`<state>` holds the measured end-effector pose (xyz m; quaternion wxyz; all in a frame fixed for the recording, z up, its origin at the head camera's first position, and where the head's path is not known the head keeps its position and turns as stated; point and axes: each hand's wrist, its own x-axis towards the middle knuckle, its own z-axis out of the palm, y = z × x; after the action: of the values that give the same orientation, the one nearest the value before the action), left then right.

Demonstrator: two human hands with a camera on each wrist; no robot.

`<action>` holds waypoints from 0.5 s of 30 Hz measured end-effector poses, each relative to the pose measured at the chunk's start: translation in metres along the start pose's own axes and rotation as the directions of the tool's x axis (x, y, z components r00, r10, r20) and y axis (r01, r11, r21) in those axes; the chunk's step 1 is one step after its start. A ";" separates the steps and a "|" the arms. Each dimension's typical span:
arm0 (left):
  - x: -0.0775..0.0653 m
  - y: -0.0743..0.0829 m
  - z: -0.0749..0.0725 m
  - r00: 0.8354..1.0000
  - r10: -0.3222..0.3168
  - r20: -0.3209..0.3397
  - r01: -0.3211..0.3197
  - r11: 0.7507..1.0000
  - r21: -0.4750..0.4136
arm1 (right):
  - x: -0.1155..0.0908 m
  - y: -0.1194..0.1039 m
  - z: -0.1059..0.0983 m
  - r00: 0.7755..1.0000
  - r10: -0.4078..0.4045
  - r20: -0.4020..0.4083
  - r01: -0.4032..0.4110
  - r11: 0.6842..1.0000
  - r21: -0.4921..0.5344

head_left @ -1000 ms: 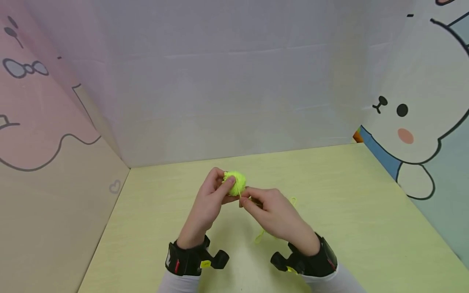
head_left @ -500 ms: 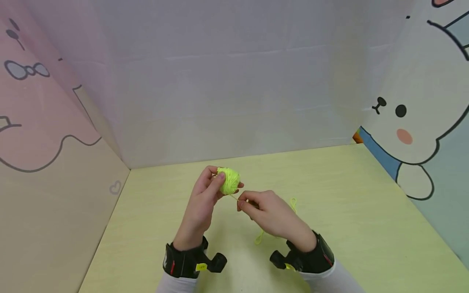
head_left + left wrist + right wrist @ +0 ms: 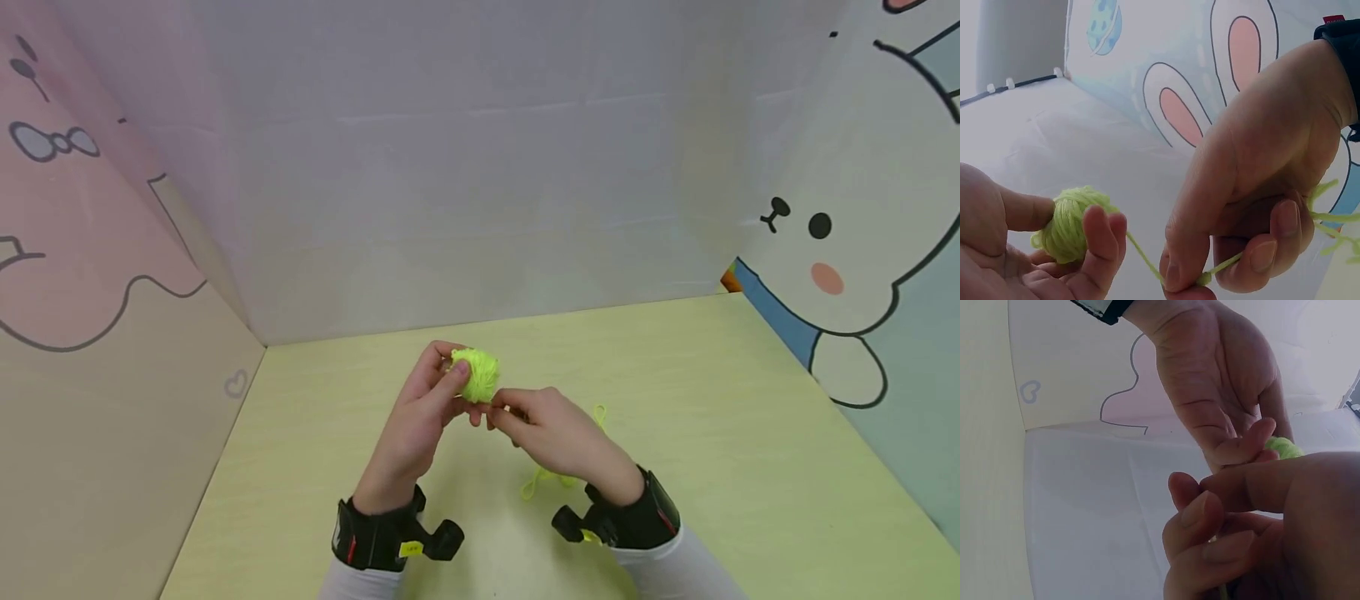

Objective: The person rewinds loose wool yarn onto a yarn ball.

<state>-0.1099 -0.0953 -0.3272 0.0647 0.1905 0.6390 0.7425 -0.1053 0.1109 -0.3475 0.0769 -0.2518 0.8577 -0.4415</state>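
Note:
A small ball of neon yellow-green yarn (image 3: 482,377) is held up over the table by my left hand (image 3: 420,417), the thumb pressing its near side. In the left wrist view a yarn strand (image 3: 1142,255) runs from the ball (image 3: 1072,219) to my right hand (image 3: 1260,162), whose thumb and index finger pinch it. Past the pinch, the strand passes under the other curled fingers and comes out behind the hand. In the right wrist view most of the ball is hidden behind the fingers. Loose yarn (image 3: 546,479) lies on the table beneath my right hand (image 3: 558,433).
The pale yellow table (image 3: 712,417) stretches out on both sides of the hands. A whitish sheet (image 3: 480,167) hangs behind it, with cartoon-printed panels (image 3: 855,250) at the sides. Each wrist wears a black camera strap (image 3: 375,533).
The left hand and ball shift left, away from the right hand, baring a short strand, then come partly back towards it. The strand no longer crosses the ball's front as it did a second ago.

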 end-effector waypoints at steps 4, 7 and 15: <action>0.000 0.000 0.002 1.000 0.012 0.017 -0.013 0.999 0.040 | 0.001 0.003 0.001 1.000 0.011 0.016 -0.011 1.000 -0.002; -0.001 0.001 0.003 0.999 -0.001 0.045 -0.002 0.997 0.077 | 0.002 0.006 -0.001 1.000 0.019 0.012 -0.019 1.000 0.007; -0.001 0.001 -0.003 0.982 -0.063 0.176 0.030 0.982 0.186 | 0.000 0.012 -0.015 0.996 0.040 -0.080 -0.036 0.998 0.053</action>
<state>-0.1094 -0.0984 -0.3270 0.1221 0.2475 0.7000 0.6587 -0.1151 0.1274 -0.3478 0.0568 -0.2152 0.8532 -0.4716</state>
